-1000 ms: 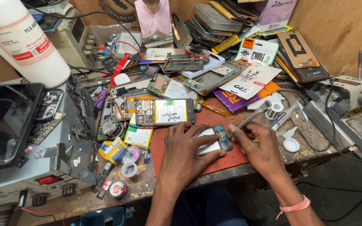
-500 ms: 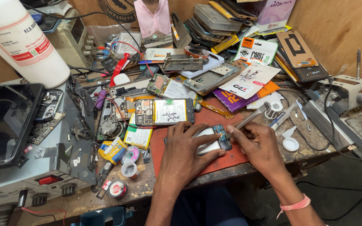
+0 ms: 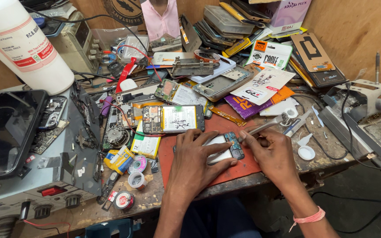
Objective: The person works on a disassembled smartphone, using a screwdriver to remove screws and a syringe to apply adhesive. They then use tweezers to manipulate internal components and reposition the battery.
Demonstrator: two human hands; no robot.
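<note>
An opened phone [image 3: 225, 147] with its circuit board bared lies flat on the red mat.
</note>
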